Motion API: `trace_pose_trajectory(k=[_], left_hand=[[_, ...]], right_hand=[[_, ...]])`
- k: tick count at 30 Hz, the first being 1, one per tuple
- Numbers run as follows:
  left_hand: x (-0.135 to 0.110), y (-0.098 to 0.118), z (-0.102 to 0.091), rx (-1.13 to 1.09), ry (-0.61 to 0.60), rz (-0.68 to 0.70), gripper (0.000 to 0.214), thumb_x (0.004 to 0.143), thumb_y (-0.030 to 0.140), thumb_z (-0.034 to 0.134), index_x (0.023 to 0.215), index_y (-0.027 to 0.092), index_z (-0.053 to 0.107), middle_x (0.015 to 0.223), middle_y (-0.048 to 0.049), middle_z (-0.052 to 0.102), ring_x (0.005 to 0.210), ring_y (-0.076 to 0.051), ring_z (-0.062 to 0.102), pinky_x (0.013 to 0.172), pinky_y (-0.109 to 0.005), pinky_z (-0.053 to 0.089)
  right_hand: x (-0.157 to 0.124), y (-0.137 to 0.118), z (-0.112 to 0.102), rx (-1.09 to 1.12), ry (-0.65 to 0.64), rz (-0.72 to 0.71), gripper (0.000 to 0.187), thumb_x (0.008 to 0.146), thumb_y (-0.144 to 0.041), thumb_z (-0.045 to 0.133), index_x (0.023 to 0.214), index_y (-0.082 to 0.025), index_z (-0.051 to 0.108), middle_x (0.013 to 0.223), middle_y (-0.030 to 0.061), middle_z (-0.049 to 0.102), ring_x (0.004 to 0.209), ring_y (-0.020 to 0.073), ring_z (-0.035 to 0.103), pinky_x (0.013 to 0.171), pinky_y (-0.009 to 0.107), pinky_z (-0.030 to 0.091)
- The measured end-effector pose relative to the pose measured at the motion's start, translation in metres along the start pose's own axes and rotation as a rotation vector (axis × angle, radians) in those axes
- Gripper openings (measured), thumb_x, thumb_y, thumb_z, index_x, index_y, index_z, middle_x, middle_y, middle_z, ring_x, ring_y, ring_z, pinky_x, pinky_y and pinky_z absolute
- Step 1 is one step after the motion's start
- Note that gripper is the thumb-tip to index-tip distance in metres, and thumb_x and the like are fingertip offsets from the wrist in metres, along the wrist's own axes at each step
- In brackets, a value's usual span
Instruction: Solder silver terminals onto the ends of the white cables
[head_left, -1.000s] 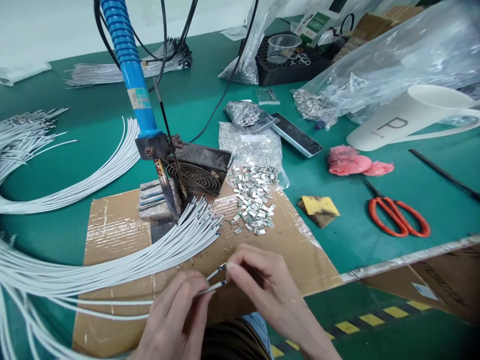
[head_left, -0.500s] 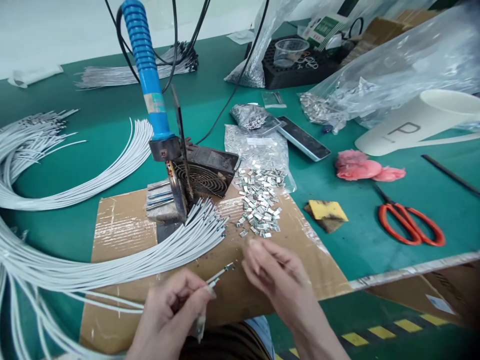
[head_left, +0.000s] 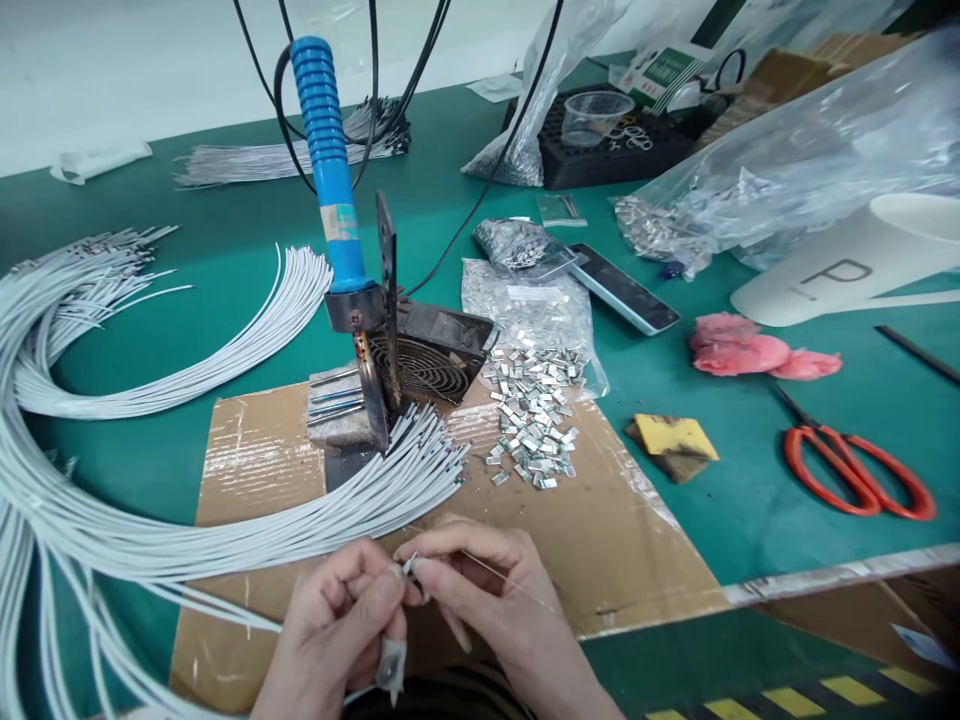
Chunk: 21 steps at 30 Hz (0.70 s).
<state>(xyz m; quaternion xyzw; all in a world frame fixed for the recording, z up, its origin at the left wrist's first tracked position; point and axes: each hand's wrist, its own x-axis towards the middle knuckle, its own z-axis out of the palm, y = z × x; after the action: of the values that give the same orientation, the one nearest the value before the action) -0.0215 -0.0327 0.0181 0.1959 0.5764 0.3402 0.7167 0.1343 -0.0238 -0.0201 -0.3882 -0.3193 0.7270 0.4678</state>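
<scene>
The person's left hand (head_left: 345,612) and right hand (head_left: 491,590) are close together, fingertips almost meeting, above the near part of a cardboard sheet (head_left: 622,545). The left hand is closed, its thumb and forefinger pinched near the end of a white cable (head_left: 409,564). The right hand is curled around this same tip; from where I stand I cannot tell whether its fingers grip something, because they cover it. A thin wire (head_left: 510,581) passes across the right hand. Below the left fingers hangs a small whitish, translucent piece (head_left: 391,665).

Just beyond the hands, a bundle of white cables (head_left: 300,535) lies curved over the cardboard, its ends gathered close to a soldering iron (head_left: 330,150) with a blue handle, which stands tip downward. Behind the iron is a dirty black fan (head_left: 427,362). To the right of the cable ends, a loose heap of small metal connectors (head_left: 532,420) reaches up to a clear plastic bag (head_left: 525,290). Farther to the right, on the green surface (head_left: 645,375), there are a yellow sponge (head_left: 675,438), red-handled scissors (head_left: 844,460) and a white mug (head_left: 810,285) marked with the letter P.
</scene>
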Motion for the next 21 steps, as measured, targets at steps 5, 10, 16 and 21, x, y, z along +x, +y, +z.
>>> trace_pose_trajectory(k=[5,10,16,21], left_hand=[[0.0,0.0,0.001,-0.005,-0.004,0.013,0.058,0.061,0.066,0.093,0.069,0.012,0.071,0.049,0.0045,0.055,0.04,0.001,0.015,0.042,-0.015,0.01],[-0.001,-0.002,-0.001,0.042,-0.01,0.006,0.061,0.061,0.069,0.091,0.07,0.012,0.072,0.048,0.005,0.052,0.04,0.001,0.016,0.041,-0.016,0.011],[-0.002,-0.002,0.001,0.029,0.044,0.047,0.06,0.062,0.068,0.091,0.07,0.014,0.067,0.049,0.0067,0.05,0.041,-0.001,0.02,0.043,-0.016,0.012],[-0.004,-0.002,0.004,0.014,0.058,0.103,0.06,0.062,0.065,0.093,0.067,0.015,0.061,0.052,0.0062,0.05,0.045,-0.003,0.026,0.045,-0.017,0.014]], right_hand=[[0.001,0.005,0.002,0.044,0.009,-0.024,0.015,0.085,-0.037,0.084,0.087,-0.022,0.088,0.067,0.0021,0.067,0.046,0.0047,0.043,0.041,0.017,0.03],[0.005,0.0,-0.002,0.186,0.168,-0.102,0.014,0.079,-0.04,0.089,0.08,-0.027,0.088,0.058,-0.0016,0.06,0.042,0.0026,0.038,0.04,0.016,0.026],[0.002,-0.004,-0.006,0.083,0.171,-0.087,0.012,0.084,-0.037,0.086,0.086,-0.025,0.088,0.065,0.0004,0.065,0.043,0.003,0.045,0.043,0.016,0.034],[-0.005,-0.009,0.001,-0.181,0.089,-0.093,0.011,0.086,-0.032,0.08,0.087,-0.024,0.088,0.068,0.003,0.064,0.053,0.0092,0.053,0.048,0.018,0.039]])
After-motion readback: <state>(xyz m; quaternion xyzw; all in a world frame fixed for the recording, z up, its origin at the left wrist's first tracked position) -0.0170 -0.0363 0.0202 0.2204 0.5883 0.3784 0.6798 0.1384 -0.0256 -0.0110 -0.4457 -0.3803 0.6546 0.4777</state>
